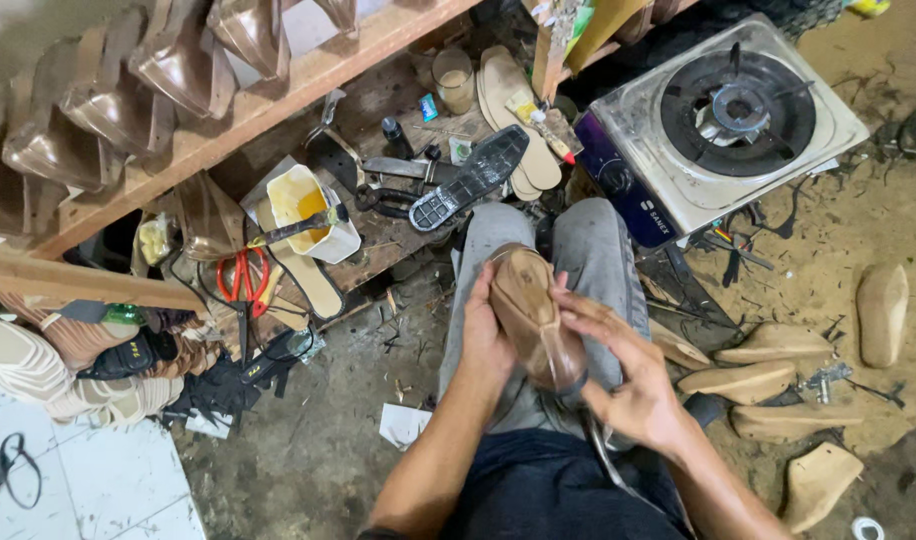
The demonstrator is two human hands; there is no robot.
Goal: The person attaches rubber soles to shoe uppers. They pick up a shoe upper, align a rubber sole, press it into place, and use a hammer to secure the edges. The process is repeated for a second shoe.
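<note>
Both hands, left hand [485, 335] and right hand [626, 385], clamp a tan shoe on its last [533, 315] over the knees, where, I judge, a loosened grip could drop it onto the littered floor [308, 450].

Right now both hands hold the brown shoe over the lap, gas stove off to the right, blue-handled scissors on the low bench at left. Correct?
One slip: the scissors have red handles, not blue, as the head view shows. The rest stands: the left hand and right hand hold the brown shoe over the lap, the gas stove is off to the right, and the scissors lie on the low bench at left.
</note>
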